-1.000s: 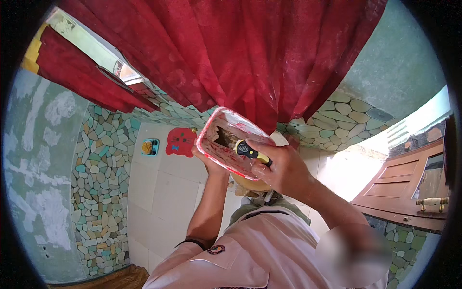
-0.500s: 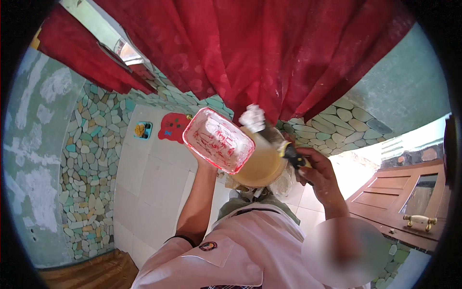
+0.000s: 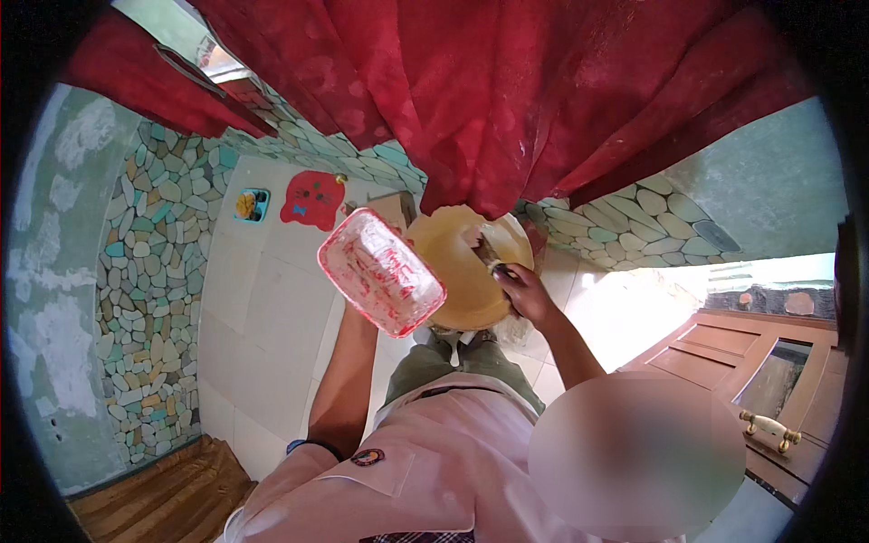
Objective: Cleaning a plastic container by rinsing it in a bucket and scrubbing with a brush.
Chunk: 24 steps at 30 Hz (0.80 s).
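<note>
My left hand [image 3: 359,312], mostly hidden, supports a red rectangular plastic tub [image 3: 385,271] from below. White paste smears its inside over the red. In my right hand [image 3: 527,295], the fingers close round the dark handle of a putty knife [image 3: 487,256]. Its blade points down into a round, cream-coloured basin [image 3: 462,308] in front of my legs. A small whitish patch shows at the blade's tip, though I cannot tell whether it is paste on the blade or in the basin. The red tub overlaps the basin's left edge in view.
Red curtains [image 3: 471,100] hang down to the basin's far edge. Stone cladding [image 3: 149,308] covers the lower walls. On the tiled floor [image 3: 262,299] lie a red animal-shaped mat [image 3: 313,201] and a small blue tray [image 3: 252,205]. A brown door [image 3: 733,362] stands at the right.
The putty knife, raised with a white lump on its blade before, has come down into the basin. My right hand moved left and inward. The red tub shifted slightly left in view.
</note>
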Each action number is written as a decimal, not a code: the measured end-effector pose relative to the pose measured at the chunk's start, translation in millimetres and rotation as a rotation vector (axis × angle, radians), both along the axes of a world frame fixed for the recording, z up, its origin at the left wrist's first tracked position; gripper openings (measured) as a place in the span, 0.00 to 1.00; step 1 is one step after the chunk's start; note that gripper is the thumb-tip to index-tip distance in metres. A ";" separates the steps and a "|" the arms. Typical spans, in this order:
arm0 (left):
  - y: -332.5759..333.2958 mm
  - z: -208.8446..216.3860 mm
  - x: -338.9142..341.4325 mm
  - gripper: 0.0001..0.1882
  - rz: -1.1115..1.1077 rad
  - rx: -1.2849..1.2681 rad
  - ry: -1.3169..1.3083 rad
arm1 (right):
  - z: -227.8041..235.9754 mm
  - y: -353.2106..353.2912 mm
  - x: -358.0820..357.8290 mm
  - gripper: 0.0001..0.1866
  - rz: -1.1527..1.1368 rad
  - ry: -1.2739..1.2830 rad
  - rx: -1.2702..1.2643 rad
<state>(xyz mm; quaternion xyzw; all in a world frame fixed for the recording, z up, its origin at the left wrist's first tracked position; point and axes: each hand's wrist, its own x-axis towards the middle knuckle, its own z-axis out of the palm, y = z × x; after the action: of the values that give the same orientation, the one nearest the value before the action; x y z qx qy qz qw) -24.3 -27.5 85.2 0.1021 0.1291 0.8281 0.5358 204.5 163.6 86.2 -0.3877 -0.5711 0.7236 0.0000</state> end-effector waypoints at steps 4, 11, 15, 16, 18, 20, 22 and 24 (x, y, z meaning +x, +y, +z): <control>-7.9 16.6 28.2 0.29 0.126 -0.029 -0.197 | -102.1 -0.9 -26.7 0.15 0.082 -0.086 0.050; -41.2 29.0 56.1 0.25 0.295 -0.446 -0.087 | -198.8 -11.1 -50.0 0.17 0.631 -0.630 0.673; -47.5 18.6 59.3 0.26 0.273 -0.308 -0.139 | -234.3 -16.7 -45.3 0.20 0.640 -0.639 0.573; -46.4 16.7 60.6 0.26 0.275 -0.315 -0.148 | -240.3 -15.5 -44.3 0.21 0.751 -0.496 0.670; -44.1 14.5 62.1 0.27 0.269 -0.349 -0.194 | -252.4 -20.2 -50.4 0.20 0.642 -0.626 0.619; -46.6 14.5 61.3 0.26 0.288 -0.415 -0.202 | -249.8 -28.1 -64.9 0.19 0.551 -0.728 0.568; -52.7 10.7 59.8 0.25 0.304 -0.477 -0.207 | -242.8 -25.0 -70.3 0.18 0.479 -0.591 0.116; -43.2 -8.3 61.6 0.28 0.125 -0.476 -0.148 | -272.8 -7.6 -45.5 0.16 0.271 -0.478 -0.034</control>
<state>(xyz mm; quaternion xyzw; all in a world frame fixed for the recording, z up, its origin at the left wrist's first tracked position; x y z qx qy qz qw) 37.3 -70.8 76.9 -0.0961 0.2869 0.8112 0.5004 158.9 156.0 -186.6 -0.4676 -0.5891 0.6146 -0.2380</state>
